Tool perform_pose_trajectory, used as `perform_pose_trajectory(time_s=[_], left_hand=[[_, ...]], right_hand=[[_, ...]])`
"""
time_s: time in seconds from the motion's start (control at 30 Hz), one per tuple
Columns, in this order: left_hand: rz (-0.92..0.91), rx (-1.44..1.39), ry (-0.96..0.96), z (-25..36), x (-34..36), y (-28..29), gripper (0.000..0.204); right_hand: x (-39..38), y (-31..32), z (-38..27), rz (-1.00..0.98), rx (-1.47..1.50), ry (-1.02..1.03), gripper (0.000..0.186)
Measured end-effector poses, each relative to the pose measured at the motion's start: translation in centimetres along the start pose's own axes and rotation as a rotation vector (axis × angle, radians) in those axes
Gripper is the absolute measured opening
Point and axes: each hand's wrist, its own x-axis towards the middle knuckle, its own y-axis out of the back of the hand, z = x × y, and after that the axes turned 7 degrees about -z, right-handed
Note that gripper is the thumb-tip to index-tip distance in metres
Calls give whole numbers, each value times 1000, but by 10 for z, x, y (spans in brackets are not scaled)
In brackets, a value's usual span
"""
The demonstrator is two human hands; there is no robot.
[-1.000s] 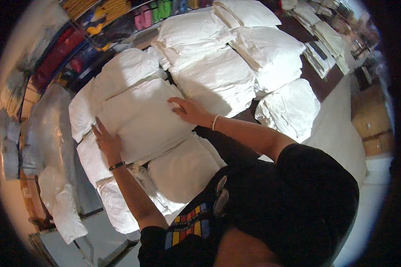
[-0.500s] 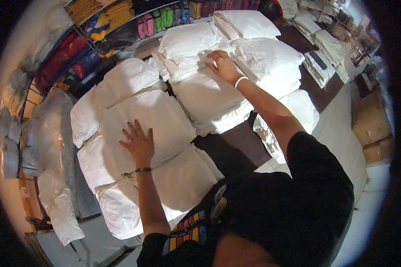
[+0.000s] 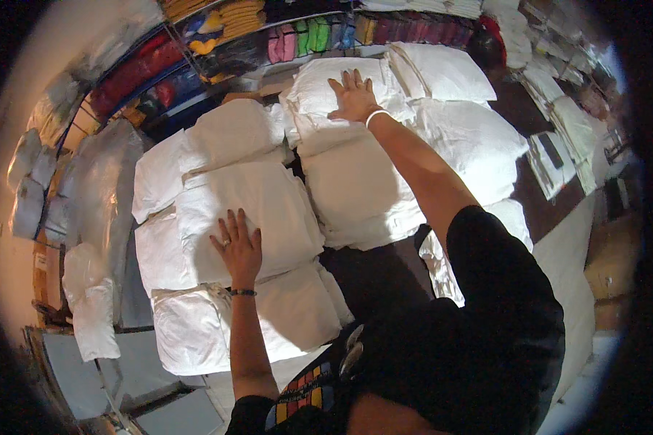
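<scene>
My left hand (image 3: 239, 250) lies with spread fingers on a stack of folded white cloth (image 3: 268, 196) in the left group. Farther off, my right hand (image 3: 354, 98) rests with its fingers apart on a white folded bundle (image 3: 315, 76) at the back of the middle group. In front of that bundle sits another thick white stack (image 3: 355, 185). More white folded stacks (image 3: 464, 141) stand to the right of my right forearm. Neither hand grips anything; both palms face down on the cloth.
The bundles sit on a dark brown surface (image 3: 377, 279). Shelves behind carry colourful folded packs (image 3: 312, 35). Clear plastic-wrapped goods (image 3: 105, 188) stand at the left. Flat white packets (image 3: 551, 163) lie at the far right, with cardboard boxes (image 3: 613, 261) beyond.
My right hand has moved farther back over the rear bundle, and its fingers have spread out from a curled pose. My left hand stays on its stack. The whole view has shifted somewhat.
</scene>
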Motion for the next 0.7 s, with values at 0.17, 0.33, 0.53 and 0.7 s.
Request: perform_pose_trajectory(time_s=[0.17,0.33,0.53,0.7], left_hand=[[3,12,18,2,-2,1,62],[-4,4,17,0,0,0,61],[75,-37,-3,0,-2,-3,61],[-45,-59,55,-3,8,-1,65]], right_hand=[[15,-3,-17,-21,-43,-3,93],[36,-7,6,306,337,-116,49],[18,49,90,638,918,-86,55],[-50,131,124,290,1783,-99,69]])
